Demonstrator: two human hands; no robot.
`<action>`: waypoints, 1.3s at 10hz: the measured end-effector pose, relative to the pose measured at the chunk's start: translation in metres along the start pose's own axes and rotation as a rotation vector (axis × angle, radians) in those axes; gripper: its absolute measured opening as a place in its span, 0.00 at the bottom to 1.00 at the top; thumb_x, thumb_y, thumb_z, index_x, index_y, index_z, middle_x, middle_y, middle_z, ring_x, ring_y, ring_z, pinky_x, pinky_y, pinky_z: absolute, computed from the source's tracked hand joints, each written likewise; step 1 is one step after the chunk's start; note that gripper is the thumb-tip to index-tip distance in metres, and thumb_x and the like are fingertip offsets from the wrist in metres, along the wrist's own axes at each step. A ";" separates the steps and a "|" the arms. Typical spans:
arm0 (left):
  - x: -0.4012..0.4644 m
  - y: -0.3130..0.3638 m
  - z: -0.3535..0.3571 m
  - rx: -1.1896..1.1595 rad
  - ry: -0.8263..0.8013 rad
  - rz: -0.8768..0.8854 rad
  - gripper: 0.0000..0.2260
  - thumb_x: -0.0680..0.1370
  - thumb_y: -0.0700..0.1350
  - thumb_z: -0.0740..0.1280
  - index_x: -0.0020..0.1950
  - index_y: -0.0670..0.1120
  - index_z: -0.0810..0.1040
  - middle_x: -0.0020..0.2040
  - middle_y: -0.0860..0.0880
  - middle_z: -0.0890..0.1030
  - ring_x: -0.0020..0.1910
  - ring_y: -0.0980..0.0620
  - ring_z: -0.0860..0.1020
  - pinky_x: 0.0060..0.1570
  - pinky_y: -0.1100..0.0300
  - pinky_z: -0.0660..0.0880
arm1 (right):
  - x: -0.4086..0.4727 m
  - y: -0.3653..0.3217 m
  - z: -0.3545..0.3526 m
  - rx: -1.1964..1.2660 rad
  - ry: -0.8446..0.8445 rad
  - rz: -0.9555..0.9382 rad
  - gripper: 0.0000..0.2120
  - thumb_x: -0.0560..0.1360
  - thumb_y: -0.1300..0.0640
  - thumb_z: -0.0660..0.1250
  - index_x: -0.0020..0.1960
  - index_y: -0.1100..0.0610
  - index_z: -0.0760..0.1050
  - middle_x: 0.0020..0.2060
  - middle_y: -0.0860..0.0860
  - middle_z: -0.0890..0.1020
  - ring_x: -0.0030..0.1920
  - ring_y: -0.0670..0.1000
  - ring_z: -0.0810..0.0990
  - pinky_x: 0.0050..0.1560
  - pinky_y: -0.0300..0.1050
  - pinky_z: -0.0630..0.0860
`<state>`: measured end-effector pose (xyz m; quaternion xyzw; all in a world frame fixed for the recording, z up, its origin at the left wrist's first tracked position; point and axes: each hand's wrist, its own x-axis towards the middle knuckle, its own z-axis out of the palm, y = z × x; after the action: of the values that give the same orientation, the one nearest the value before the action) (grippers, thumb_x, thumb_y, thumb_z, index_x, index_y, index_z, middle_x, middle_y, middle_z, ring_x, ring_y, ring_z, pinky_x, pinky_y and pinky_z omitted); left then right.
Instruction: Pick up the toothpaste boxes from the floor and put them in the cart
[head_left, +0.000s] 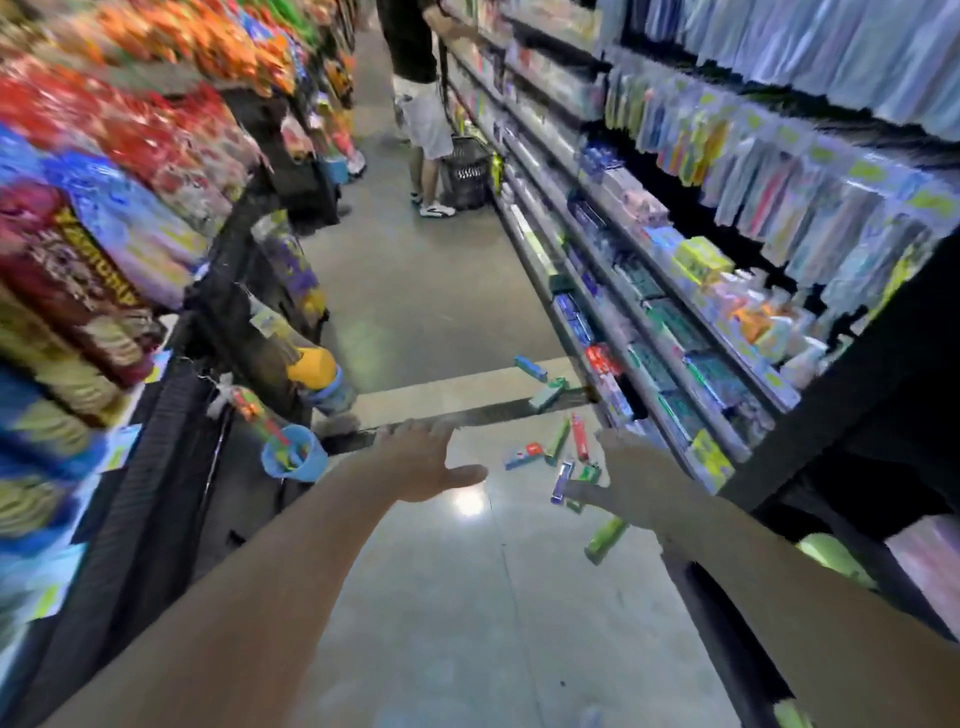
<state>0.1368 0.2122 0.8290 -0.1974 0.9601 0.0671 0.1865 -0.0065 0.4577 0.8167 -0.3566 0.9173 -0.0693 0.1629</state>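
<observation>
Several toothpaste boxes lie scattered on the shiny floor at the foot of the right shelf: a green one (605, 540) nearest me, a red one (580, 437), a purple one (562, 480), and a blue one (531, 368) farther off. My left hand (426, 460) stretches forward with fingers spread and holds nothing. My right hand (631, 475) reaches out over the cluster, fingers apart, above the purple box; I cannot tell whether it touches one. No cart shows. The picture is motion-blurred.
Snack bags fill the left shelves (104, 218); toothpaste and toothbrushes fill the right shelves (675, 332). A blue bucket (293, 452) hangs at the left. A person (423, 114) stands far down the aisle beside a black basket (465, 174).
</observation>
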 end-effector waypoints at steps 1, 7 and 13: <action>0.032 -0.022 -0.006 -0.019 0.006 -0.054 0.39 0.73 0.73 0.56 0.77 0.53 0.57 0.73 0.45 0.68 0.73 0.42 0.64 0.70 0.41 0.59 | 0.054 -0.015 -0.004 0.035 -0.019 -0.056 0.32 0.69 0.29 0.63 0.58 0.55 0.72 0.55 0.53 0.77 0.59 0.56 0.74 0.56 0.51 0.73; 0.280 -0.113 -0.102 -0.067 -0.064 -0.152 0.44 0.72 0.76 0.52 0.80 0.50 0.53 0.77 0.47 0.61 0.77 0.45 0.57 0.72 0.39 0.55 | 0.358 -0.016 -0.068 -0.041 -0.130 -0.081 0.41 0.68 0.24 0.59 0.70 0.53 0.66 0.66 0.51 0.72 0.65 0.54 0.70 0.63 0.52 0.69; 0.583 -0.316 -0.188 -0.029 -0.240 0.072 0.43 0.74 0.74 0.52 0.81 0.49 0.49 0.79 0.45 0.57 0.78 0.44 0.55 0.74 0.39 0.51 | 0.666 -0.110 -0.060 -0.082 -0.168 0.116 0.49 0.70 0.24 0.56 0.78 0.55 0.51 0.76 0.55 0.58 0.75 0.54 0.56 0.71 0.54 0.61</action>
<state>-0.2951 -0.3209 0.7607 -0.1559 0.9362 0.1108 0.2949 -0.4194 -0.0731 0.7333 -0.3136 0.9217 0.0080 0.2282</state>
